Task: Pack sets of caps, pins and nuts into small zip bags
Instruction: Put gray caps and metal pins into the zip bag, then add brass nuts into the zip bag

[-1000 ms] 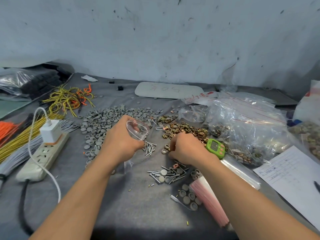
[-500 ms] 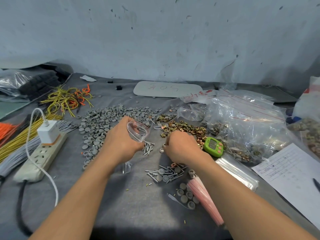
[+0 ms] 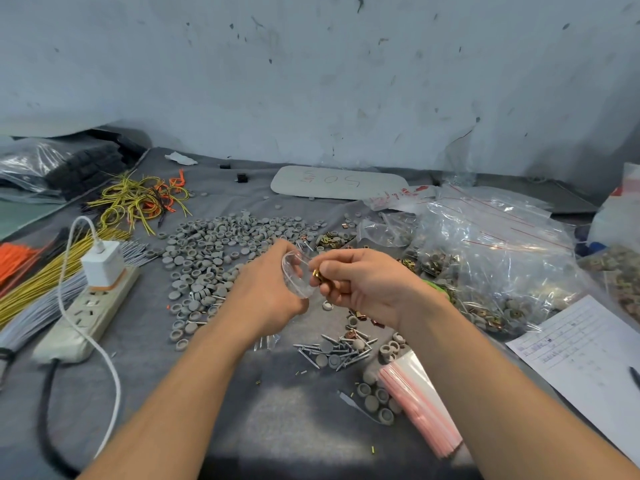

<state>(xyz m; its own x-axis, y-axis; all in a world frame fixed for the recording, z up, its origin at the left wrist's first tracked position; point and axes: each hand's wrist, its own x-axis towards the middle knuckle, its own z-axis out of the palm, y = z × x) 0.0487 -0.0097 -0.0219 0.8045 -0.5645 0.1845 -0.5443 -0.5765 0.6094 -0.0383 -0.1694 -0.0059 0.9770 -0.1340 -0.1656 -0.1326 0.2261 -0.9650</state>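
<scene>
I work at a small-parts packing bench in a workshop. Evidence: a scuffed, stained wall (image 3: 311,81); a grey cloth-covered table (image 3: 277,427); loose heaps of grey caps (image 3: 214,244), pins (image 3: 346,344) and nuts (image 3: 332,239); bundled wires (image 3: 45,282); a power strip (image 3: 86,313); a handwritten tally sheet (image 3: 581,355).

Single head-worn view, wide-angle, set above the near edge of the grey-covered table (image 3: 173,393). It faces forward and down. Both forearms enter from the near corners. The left hand (image 3: 266,289) and right hand (image 3: 367,285) meet at frame centre, close to the lens. The scuffed wall (image 3: 311,81) closes the far side and fills the upper third. Table edges bow outward at left and right.
</scene>
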